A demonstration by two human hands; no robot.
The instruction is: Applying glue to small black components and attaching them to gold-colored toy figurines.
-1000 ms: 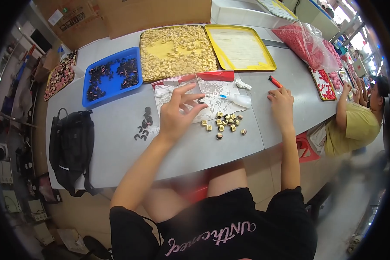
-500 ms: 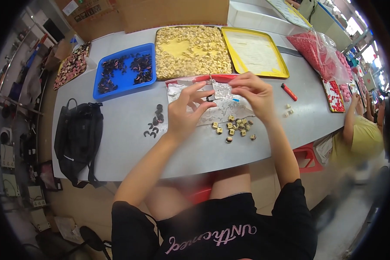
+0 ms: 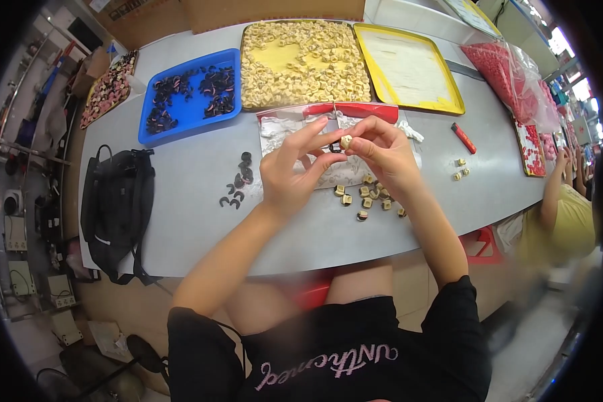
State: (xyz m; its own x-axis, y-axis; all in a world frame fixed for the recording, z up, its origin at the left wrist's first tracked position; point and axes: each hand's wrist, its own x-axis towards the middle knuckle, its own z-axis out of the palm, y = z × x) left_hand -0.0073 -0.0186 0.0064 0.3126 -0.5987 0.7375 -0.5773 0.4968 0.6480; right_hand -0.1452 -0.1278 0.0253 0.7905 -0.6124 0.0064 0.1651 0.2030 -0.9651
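Close together over a white sheet with a red edge [image 3: 382, 111], my two hands meet at their fingertips. My left hand [image 3: 288, 171] pinches a small black curved piece [image 3: 335, 147], partly hidden by the fingers. A small cream-yellow block [image 3: 346, 141] is between the thumb and fingers of my right hand [image 3: 390, 159], against or right beside the black piece; contact is hard to tell. Below the right hand lies a cluster of cream blocks with dark parts [image 3: 366, 192]. Loose black curved pieces [image 3: 246, 173] lie left of my left hand.
A blue tray [image 3: 195, 107] holds black pieces. Beside it, a yellow tray [image 3: 278, 57] is covered with cream blocks, and another yellow-rimmed tray [image 3: 409, 67] adjoins. A red tube [image 3: 463, 139] and black bag [image 3: 120, 208] lie on the table. Another person [image 3: 573, 211] sits at right.
My right hand has come down and closer to the left, and a cream block now shows in its fingers beside the black piece. The whole view has shifted slightly.
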